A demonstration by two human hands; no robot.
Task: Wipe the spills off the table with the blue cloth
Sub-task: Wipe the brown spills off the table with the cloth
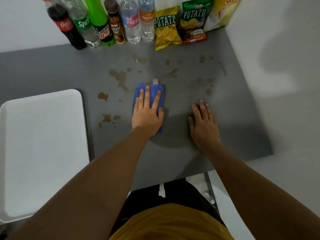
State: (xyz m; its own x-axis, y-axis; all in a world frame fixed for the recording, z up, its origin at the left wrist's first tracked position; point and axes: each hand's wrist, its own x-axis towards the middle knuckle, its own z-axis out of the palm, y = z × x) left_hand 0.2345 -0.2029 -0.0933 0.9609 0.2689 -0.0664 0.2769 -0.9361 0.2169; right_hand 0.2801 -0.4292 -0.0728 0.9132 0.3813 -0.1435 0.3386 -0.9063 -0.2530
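A folded blue cloth [153,88] with a small white tag lies on the grey table [233,108] near its middle. My left hand [147,111] presses flat on top of the cloth, fingers spread over it. My right hand [203,123] rests palm down on the bare table to the right of the cloth, holding nothing. Brown spills [119,77] dot the table to the left of the cloth and beyond it, with fainter patches [200,82] to the right.
A white tray [41,149] lies at the table's left. Along the back wall stand several drink bottles [103,23] and several snack bags [181,25]. A white wall borders the table's right edge. The table's near edge is at my waist.
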